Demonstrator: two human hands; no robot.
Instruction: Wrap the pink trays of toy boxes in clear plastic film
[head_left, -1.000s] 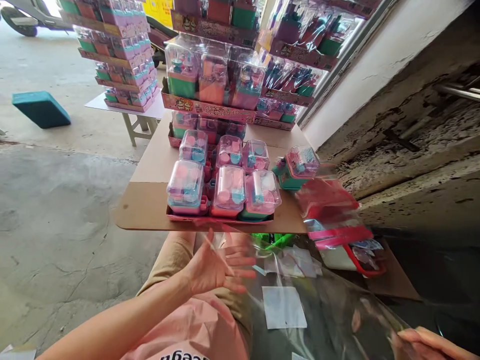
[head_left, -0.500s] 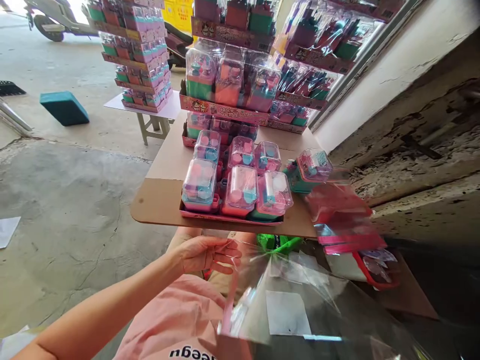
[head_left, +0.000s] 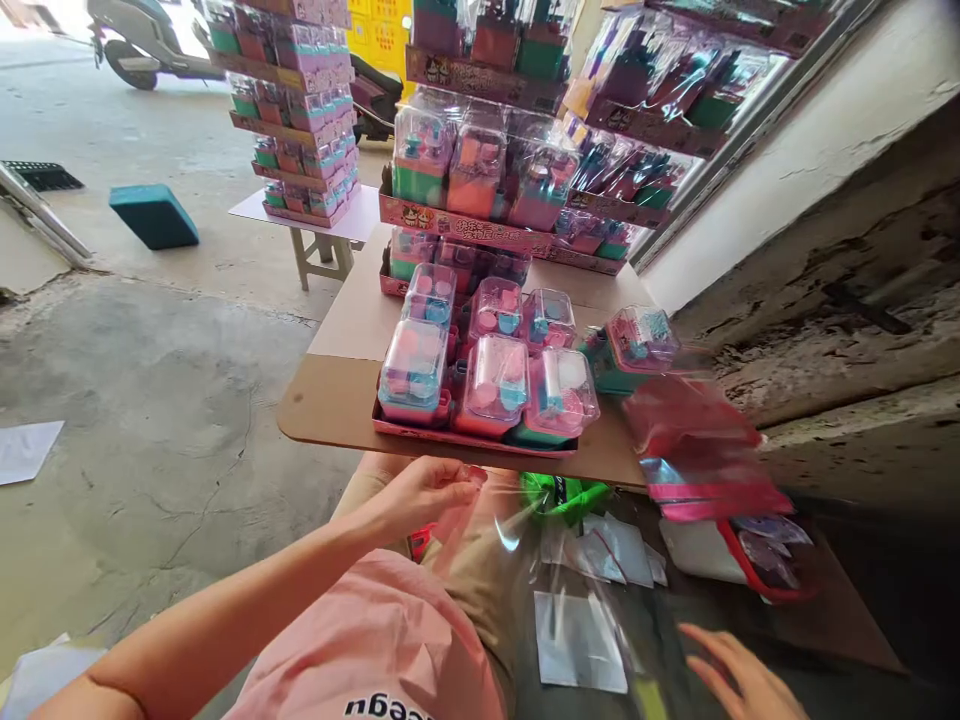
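Observation:
In the head view my left hand (head_left: 442,487) is closed in a pinch on the edge of a clear plastic bag (head_left: 517,540), just below the table's front edge. The bag hangs over my lap and trails down to the right. At the lower right, my right hand (head_left: 739,675) is open with its fingers apart, and nothing shows in them. In front of me a shallow pink display tray (head_left: 480,440) holds several small toy boxes (head_left: 495,385) with clear lids. One more toy box (head_left: 641,340) stands at the table's right side.
Pink-edged plastic bags (head_left: 712,450) hang over the right edge of the brown table (head_left: 322,400). Wrapped stacks of filled trays (head_left: 465,225) rise behind. Below right lie white paper sheets (head_left: 581,640), a green bag (head_left: 562,495) and a red-rimmed container (head_left: 742,560). A wall stands at right.
The clear bag, spread wide to the right before, now hangs narrower and lower. My left hand has closed more tightly on its edge. My right hand has come into view at lower right.

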